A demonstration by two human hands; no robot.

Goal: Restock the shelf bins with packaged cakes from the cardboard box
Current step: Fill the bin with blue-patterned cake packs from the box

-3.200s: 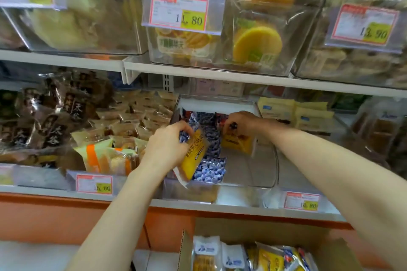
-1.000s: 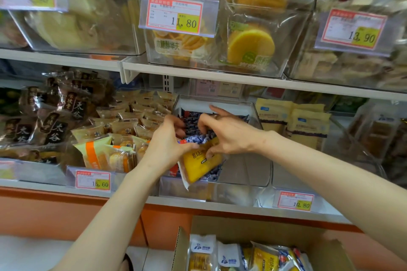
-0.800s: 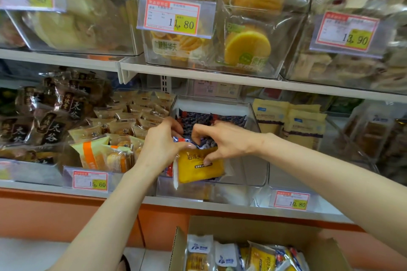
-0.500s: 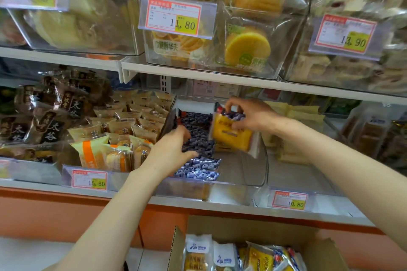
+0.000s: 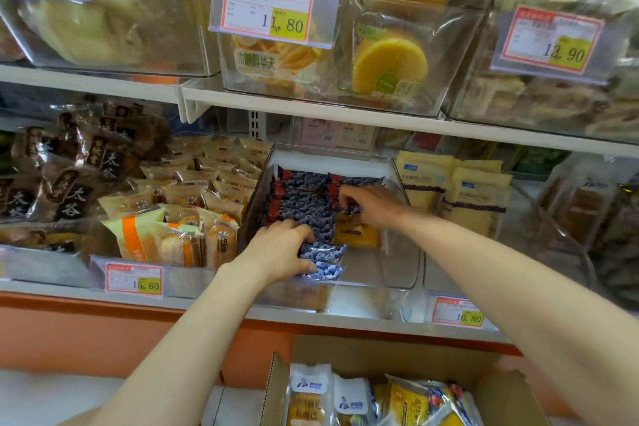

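Both bare arms reach forward, left grip [image 5: 280, 249] palm-down with fingers curled, right grip [image 5: 371, 205] farther ahead, fingertips pinching.

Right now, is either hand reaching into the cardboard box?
No, the left hand and right hand are both in the clear bin, above the cardboard box.

Mid shelf [image 5: 345, 320], ctr: open-top bin [image 5: 397, 166]. Inside it, L side: main row of cake packs [image 5: 301, 197] stood on edge, running front to back. A short 2nd row [image 5: 359, 180] sat at back R. Lone pack [image 5: 356, 235] stood in front of that 2nd row, touching main row's R side. R hand [image 5: 373, 204] was on its top edge, fingers curled round it. L hand [image 5: 280, 249] was at bin's front L, gripping the front packs [image 5: 323, 254]. L neighbour bin [image 5: 193, 278] held packs, as did R neighbour bin [image 5: 539, 211], toward its back. Upper shelf [image 5: 345, 114] ran above w/ more bins. Cardboard box [image 5: 380, 353] sat below, in front of shelf, w/ boxed packs [image 5: 345, 401] upright inside.
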